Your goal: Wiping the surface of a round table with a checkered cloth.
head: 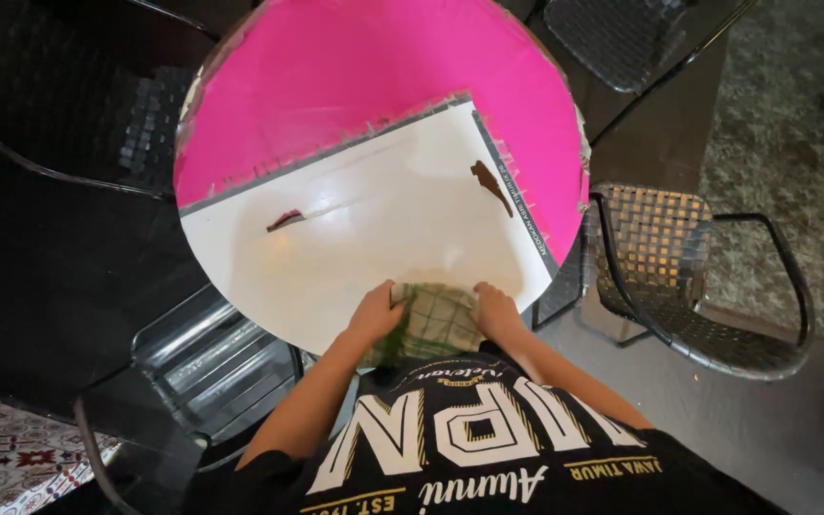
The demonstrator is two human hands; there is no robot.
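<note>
Head view. A round bench (355, 67) occupies the centre of the frame. Its far portion is covered in bright pink; its near portion carries a white sheet (374, 219) bounded along the far and right edges by a grey strip (336, 148) with small tape tabs.

Two brown smears lie on the white sheet. The left smear (284, 220) is short and sits near the left part of the sheet. The right smear (491, 185) is longer, runs diagonally, and sits near the right-hand grey strip. The two are well apart.

A green checked cloth (436, 322) lies at the near edge of the bench, partly overhanging toward the person's body. It is well apart from both smears.

The left hand (376, 313) rests on the left edge of the cloth, fingers curled over the fabric and gripping it. The right hand (496, 310) rests on the right edge of the cloth, fingers bent down against it; whether it grips or only presses cannot be told. The cloth lies between the two hands, and both touch it.

The person wears a black shirt (488, 448) with white and yellow print, visible at the bottom of the frame.

Three chairs surround the bench: a dark woven chair (689, 277) to the right, a clear chair (202, 362) at lower left, and a dark chair (40, 105) at upper left. The floor is dark; a patterned rug (2, 458) shows at the lower left corner.
</note>
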